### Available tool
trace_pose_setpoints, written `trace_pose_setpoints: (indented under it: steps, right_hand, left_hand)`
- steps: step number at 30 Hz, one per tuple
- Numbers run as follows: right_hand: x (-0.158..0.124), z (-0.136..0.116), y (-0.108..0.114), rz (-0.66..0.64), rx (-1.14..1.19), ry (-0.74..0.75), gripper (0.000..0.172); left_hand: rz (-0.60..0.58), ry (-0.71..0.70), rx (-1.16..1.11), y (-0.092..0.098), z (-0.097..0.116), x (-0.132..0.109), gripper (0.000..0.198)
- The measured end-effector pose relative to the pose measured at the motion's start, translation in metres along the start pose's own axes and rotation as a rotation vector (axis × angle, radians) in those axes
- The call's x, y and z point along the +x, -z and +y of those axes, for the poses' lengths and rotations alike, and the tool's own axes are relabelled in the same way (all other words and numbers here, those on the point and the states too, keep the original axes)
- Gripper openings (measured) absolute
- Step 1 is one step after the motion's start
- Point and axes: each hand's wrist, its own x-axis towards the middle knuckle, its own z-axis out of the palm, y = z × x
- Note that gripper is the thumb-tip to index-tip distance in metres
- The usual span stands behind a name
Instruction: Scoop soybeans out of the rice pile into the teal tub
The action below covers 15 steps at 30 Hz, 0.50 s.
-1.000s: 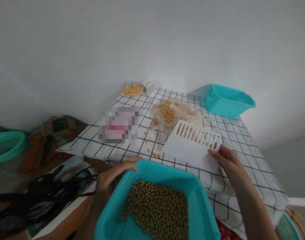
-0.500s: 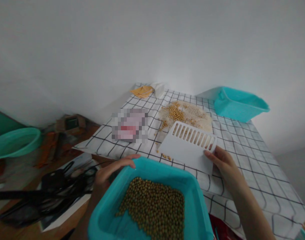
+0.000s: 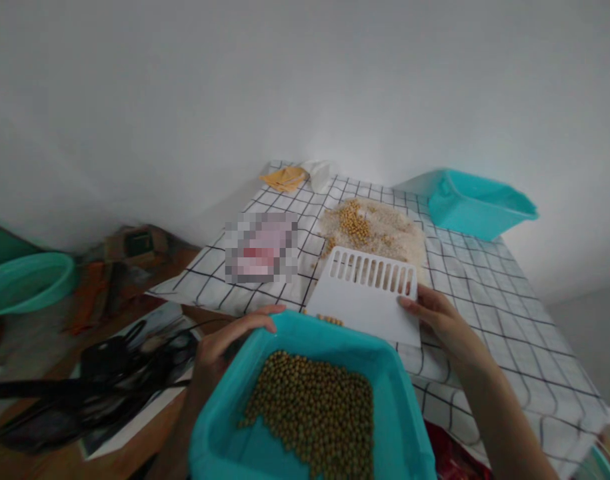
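My left hand (image 3: 223, 348) grips the far left rim of a turquoise tub (image 3: 305, 407) filled with green beans (image 3: 315, 417), held close below me. My right hand (image 3: 442, 323) pinches the right edge of a white slotted scraper (image 3: 367, 298) that rests tilted on the checked tablecloth (image 3: 489, 293). The scraper's near edge sits just beyond the tub's far rim, with a few yellow beans (image 3: 329, 321) beside it. Behind the scraper lies a pile of yellow beans and pale grains (image 3: 372, 230).
A second turquoise tub (image 3: 477, 203) stands at the table's far right by the wall. A pixelated packet (image 3: 261, 247) and a yellow wrapper (image 3: 285, 177) lie on the cloth. Left of the table are black cables (image 3: 109, 373), clutter and a green basin (image 3: 27, 283).
My right hand has slid the scraper left and toward me, up to the tub's far rim. The left hand keeps its hold on the tub.
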Motion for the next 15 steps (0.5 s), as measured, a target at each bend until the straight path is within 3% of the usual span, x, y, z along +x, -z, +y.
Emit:
trace_pose_setpoints:
  steps: [4, 15]
  right_hand:
    - [0.000, 0.001, 0.004, 0.029, 0.045, -0.019, 0.038]
    - [0.010, 0.014, 0.013, 0.239, -0.001, 0.161, 0.040]
  left_hand:
    - [0.016, 0.043, -0.181, 0.001, 0.001, -0.001, 0.017]
    - [0.063, 0.032, -0.227, -0.003, -0.004, -0.002, 0.020]
